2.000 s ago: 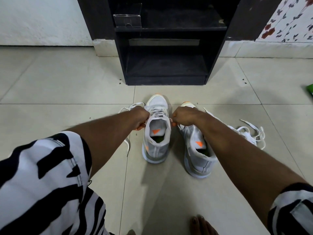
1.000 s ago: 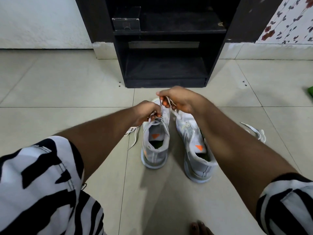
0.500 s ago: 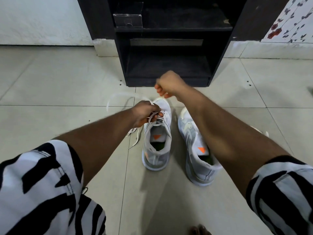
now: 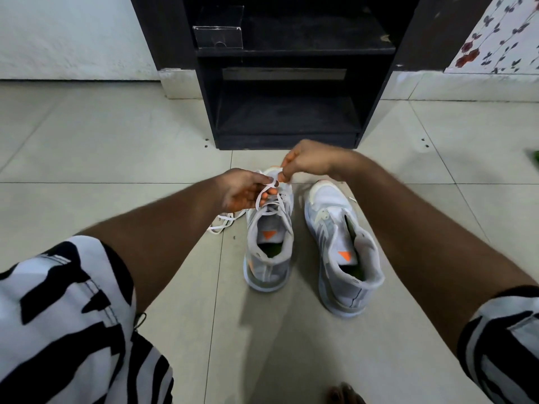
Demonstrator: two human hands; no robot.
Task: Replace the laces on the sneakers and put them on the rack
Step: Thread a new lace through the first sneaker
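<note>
Two grey sneakers with orange tongue marks stand on the tiled floor, toes toward the black rack point(image 4: 287, 121). The left sneaker point(image 4: 269, 258) carries a white lace point(image 4: 269, 196) threaded through its eyelets. My left hand point(image 4: 243, 189) pinches a loop of that lace just above the shoe's front. My right hand point(image 4: 309, 163) pinches the same lace from the right, fingertips almost touching the left hand's. The right sneaker point(image 4: 341, 249) stands beside it with no lace showing in its eyelets.
A loose end of white lace point(image 4: 223, 224) trails on the floor left of the left sneaker. A small dark box point(image 4: 218, 32) sits on the rack's upper shelf. My toes point(image 4: 344, 393) show at the bottom edge. Something green point(image 4: 535, 157) lies at the far right.
My right hand pulled the lace up toward the rack, then came back down to meet my left hand over the left sneaker's front. The left hand stayed on the lace.
</note>
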